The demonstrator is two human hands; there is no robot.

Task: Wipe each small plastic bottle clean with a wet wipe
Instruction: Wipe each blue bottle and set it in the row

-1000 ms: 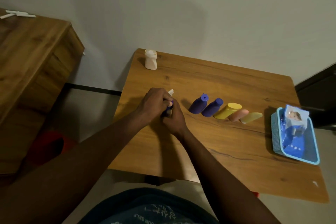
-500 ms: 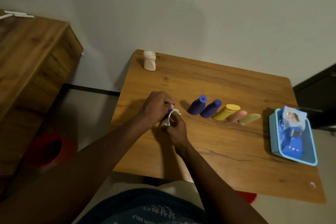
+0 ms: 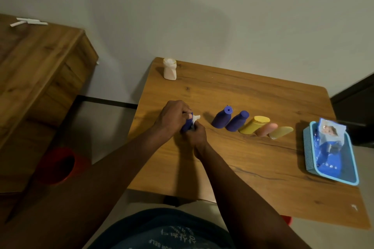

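Purple plastic shows between your fingers: your left hand [image 3: 174,116] is wrapped around a purple bottle [image 3: 186,126], clenched on its upper part, with the body slanting down and toward you out of the palm. Your right hand [image 3: 197,134] is closed on a white wet wipe [image 3: 196,118], pressed against the bottle's right side just beside the left thumb; a corner of the wipe sticks up between the two hands. Both hands touch, over the left part of the wooden surface [image 3: 253,159].

Judging by the grip, you are mid-wipe on this bottle. Its long axis runs from the neck, up under your left fingers, down toward your right wrist, so the wipe would travel along that line, with the left hand turning the bottle to bring round the unwiped side.

To your right, lying in a row, are two more purple bottles [image 3: 221,117] [image 3: 237,121], a yellow bottle [image 3: 254,125], a pink bottle [image 3: 266,129] and an olive bottle [image 3: 281,132], tops pointing away from you and to the right. Your right hand is the nearer one to that row. A cream bottle [image 3: 169,68] stands alone at the far left corner, well apart. At the right edge, a blue basket [image 3: 307,147] holds the wipe packet [image 3: 329,137].
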